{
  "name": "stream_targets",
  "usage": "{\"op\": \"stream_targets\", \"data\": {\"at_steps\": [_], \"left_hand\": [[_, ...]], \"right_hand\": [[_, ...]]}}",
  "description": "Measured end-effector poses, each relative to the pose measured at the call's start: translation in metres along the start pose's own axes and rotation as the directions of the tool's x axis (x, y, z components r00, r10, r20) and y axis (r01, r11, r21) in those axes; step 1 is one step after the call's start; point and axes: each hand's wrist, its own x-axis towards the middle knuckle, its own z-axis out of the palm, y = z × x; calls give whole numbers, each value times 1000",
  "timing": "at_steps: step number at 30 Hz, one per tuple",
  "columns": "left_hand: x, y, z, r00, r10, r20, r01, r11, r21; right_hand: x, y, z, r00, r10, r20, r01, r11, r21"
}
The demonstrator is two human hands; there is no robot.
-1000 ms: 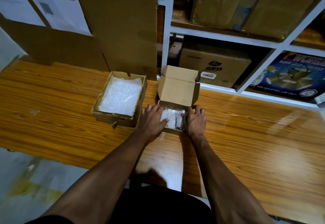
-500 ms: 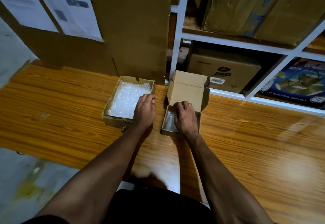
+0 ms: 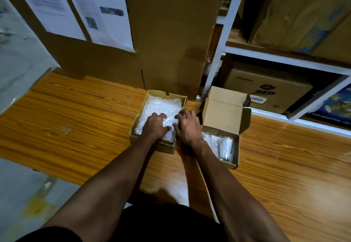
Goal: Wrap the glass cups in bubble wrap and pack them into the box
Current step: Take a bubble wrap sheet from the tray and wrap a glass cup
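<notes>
Both forearms reached forward from the bottom of the view over the wooden tabletop, converging on the shallow cardboard tray of bubble wrap. The left hand lay palm down on the wrap, fingers curled into the top sheet with the thumb stretched toward the other hand. The right hand sat just beside it at the tray's right edge, fingers bent down into the wrap; whether either hand had actually pinched a sheet could not be told. The two hands were close together, thumbs nearly meeting.

The step in hand looked like taking a fresh sheet for the next cup. Done well, that would mean separating one layer only, lifting it by an edge with both hands so the rest stayed in the tray, and keeping clear of the open box.

Just right of the right wrist stood the small box, lid flap raised behind it. Inside lay the glass cups, at least one seemingly wrapped, side by side, with the left part hidden by the wrist. Beyond were shelves holding cartons.
</notes>
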Motion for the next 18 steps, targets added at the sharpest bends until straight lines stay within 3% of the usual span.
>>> {"op": "stream_targets", "data": {"at_steps": [4,7,12,18], "left_hand": [[12,-1,3,999,32,39,-37,991,131],[18,-2,4,999,17,40,-21,993,116],[26,-10,0,995,-63,77,68,995,-73],[31,-10,-20,975,-224,0,211,921,-328]], "right_hand": [[9,-5,8,996,75,48,-72,996,-58],[13,-6,10,993,111,46,-107,992,-66],[16,-7,9,984,177,32,-174,982,-75],[31,-14,11,937,347,-29,-348,937,-19]]}}
